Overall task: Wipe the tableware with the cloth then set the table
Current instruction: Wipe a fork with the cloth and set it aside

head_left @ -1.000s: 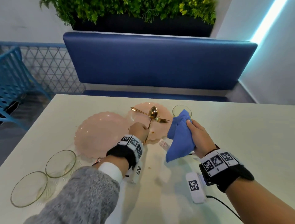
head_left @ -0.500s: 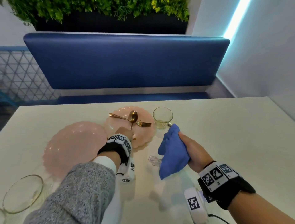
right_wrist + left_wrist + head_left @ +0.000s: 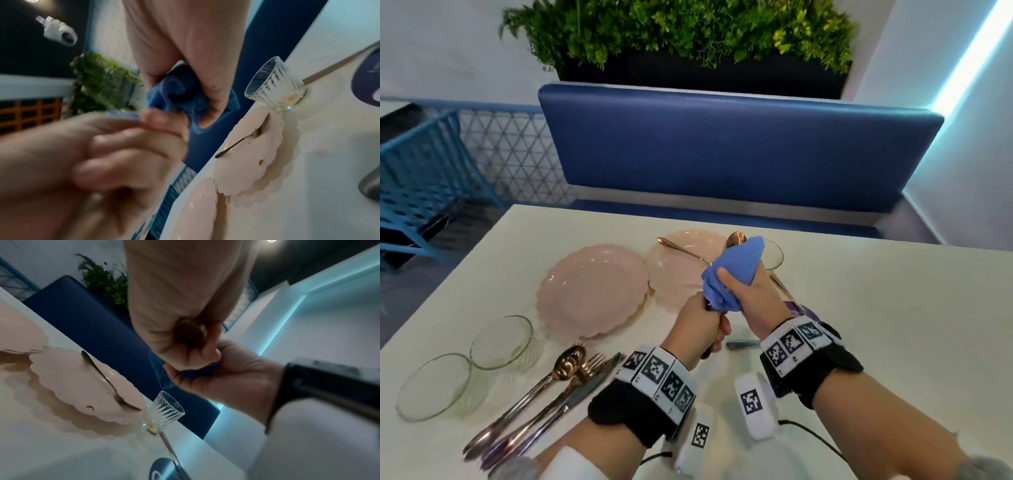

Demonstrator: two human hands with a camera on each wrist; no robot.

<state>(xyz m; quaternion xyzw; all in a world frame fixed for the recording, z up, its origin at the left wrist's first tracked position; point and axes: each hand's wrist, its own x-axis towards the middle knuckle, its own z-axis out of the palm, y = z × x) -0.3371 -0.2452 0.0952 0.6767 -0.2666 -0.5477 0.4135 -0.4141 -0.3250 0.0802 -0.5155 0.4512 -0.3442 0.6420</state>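
Left hand (image 3: 700, 325) gripping spoon (image 3: 735, 238) handle; right hand (image 3: 751, 294) wrapping cloth (image 3: 736, 270) around it, hiding all but bowl tip.

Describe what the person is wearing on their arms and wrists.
Each wrist carries a black strap topped by a white band of black square-code markers. A white block bearing another marker hangs beneath each wrist, trailing a thin black cable. The left arm shows a grey knit sleeve over a white cuff.
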